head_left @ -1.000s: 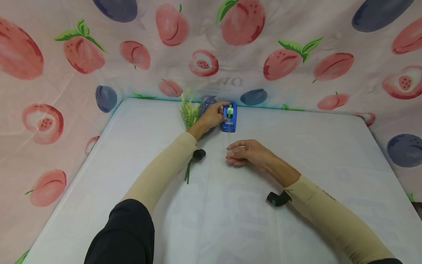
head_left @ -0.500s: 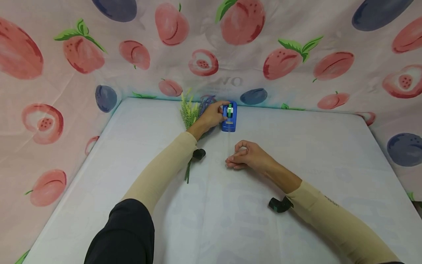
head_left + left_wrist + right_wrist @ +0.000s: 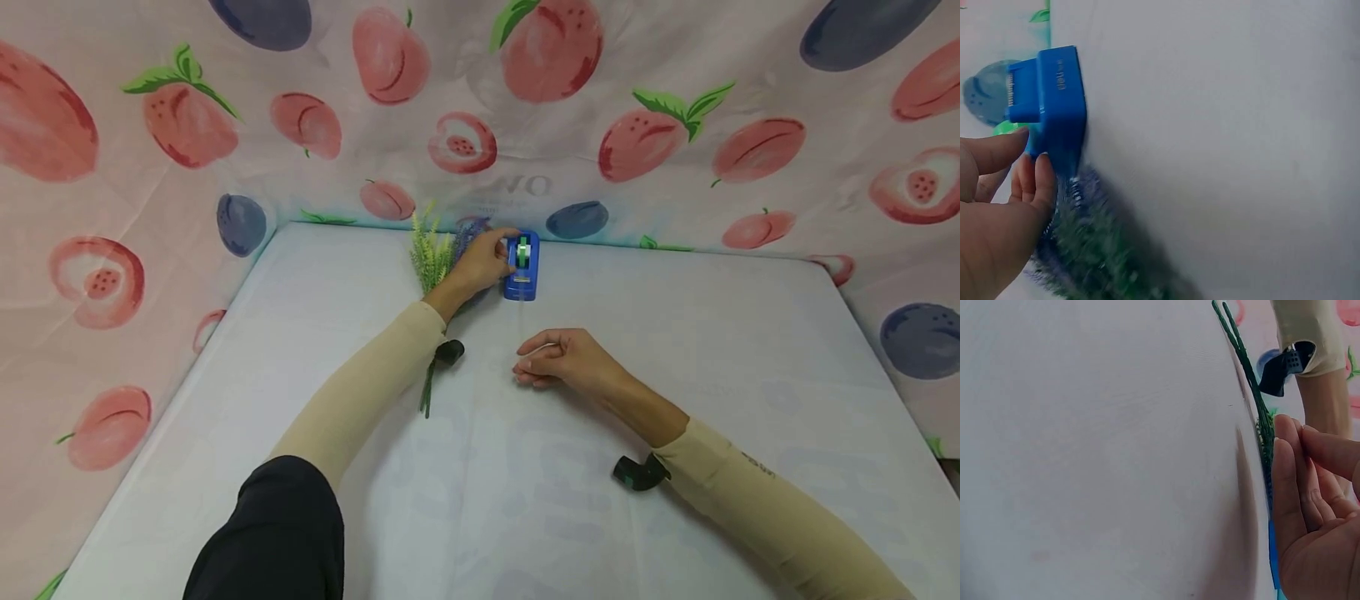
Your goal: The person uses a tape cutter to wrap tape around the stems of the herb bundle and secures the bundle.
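At the back of the table lies a blue tape dispenser (image 3: 522, 283) with a green-cored roll (image 3: 523, 250). My left hand (image 3: 480, 265) grips its left side, thumb and fingers on the blue body (image 3: 1063, 94) in the left wrist view. A faint strip of clear tape (image 3: 521, 315) runs from the dispenser's near end toward my right hand (image 3: 573, 360). That hand pinches the strip's end between thumb and fingertips, low over the table; the right wrist view shows the thumb (image 3: 1329, 450) against the fingers. Beneath my left wrist lie yellow and purple artificial flower stems (image 3: 431, 254).
The green stem ends (image 3: 427, 396) point toward me past my left wrist. White cloth covers the table (image 3: 525, 500), and a fruit-printed curtain (image 3: 480, 75) stands along its back and left edges. Black wrist cameras (image 3: 639, 473) jut from both sleeves.
My right hand has drawn slightly toward me; its index finger curled in and then straightened again. The left hand and the tape dispenser have stayed in place.
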### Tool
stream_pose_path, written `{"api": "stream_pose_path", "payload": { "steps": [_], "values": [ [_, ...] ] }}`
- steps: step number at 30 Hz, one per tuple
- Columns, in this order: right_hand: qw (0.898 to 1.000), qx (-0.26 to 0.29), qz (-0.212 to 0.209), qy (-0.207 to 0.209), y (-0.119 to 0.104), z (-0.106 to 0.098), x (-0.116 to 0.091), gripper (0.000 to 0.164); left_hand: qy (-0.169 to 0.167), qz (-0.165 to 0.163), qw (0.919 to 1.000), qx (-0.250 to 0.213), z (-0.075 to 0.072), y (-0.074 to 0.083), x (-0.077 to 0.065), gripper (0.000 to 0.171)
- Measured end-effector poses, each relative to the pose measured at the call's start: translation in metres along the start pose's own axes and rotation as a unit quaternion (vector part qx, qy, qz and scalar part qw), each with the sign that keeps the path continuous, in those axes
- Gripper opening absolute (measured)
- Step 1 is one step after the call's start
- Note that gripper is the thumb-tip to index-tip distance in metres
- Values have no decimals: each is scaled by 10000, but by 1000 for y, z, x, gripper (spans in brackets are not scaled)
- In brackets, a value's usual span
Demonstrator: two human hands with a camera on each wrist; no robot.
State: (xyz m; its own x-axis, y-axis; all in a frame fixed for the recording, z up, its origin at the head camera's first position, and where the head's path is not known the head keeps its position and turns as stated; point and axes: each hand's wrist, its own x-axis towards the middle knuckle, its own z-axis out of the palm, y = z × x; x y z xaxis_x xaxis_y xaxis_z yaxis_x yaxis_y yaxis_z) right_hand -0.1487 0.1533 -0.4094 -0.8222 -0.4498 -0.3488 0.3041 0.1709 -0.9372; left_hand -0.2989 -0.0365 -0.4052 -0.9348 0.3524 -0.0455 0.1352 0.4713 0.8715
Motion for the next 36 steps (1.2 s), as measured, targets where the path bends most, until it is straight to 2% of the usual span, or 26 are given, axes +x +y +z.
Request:
{"api": "stream_pose_path", "payload": {
  "steps": [3,8,13,17,21,27,31,36],
  "values": [
    [10000,25,4,-15,0,1,1,35,9,173,9998,132,-6,4,-7,59],
    [10000,28,80,-25,1,0,2,34,-162,545,9981,236,-19,15,-25,54],
    [9999,-9,117,-3,2,-1,2,34,-206,1141,9932,61,-35,20,-45,46],
    [9999,-40,164,10,2,-1,2,33,-286,1327,9907,-10,-48,19,-60,43],
    [9998,-67,207,16,2,-2,2,33,-357,1193,9920,206,-58,16,-76,44],
    [9997,-88,228,-36,3,-5,3,33,-608,604,9944,614,-70,5,-101,45],
    [9996,-105,247,-111,2,-7,3,33,-805,236,9918,967,-75,-4,-118,50],
    [9995,-91,250,-188,2,-9,3,33,-974,88,9864,1319,-79,-15,-136,54]
  ]
}}
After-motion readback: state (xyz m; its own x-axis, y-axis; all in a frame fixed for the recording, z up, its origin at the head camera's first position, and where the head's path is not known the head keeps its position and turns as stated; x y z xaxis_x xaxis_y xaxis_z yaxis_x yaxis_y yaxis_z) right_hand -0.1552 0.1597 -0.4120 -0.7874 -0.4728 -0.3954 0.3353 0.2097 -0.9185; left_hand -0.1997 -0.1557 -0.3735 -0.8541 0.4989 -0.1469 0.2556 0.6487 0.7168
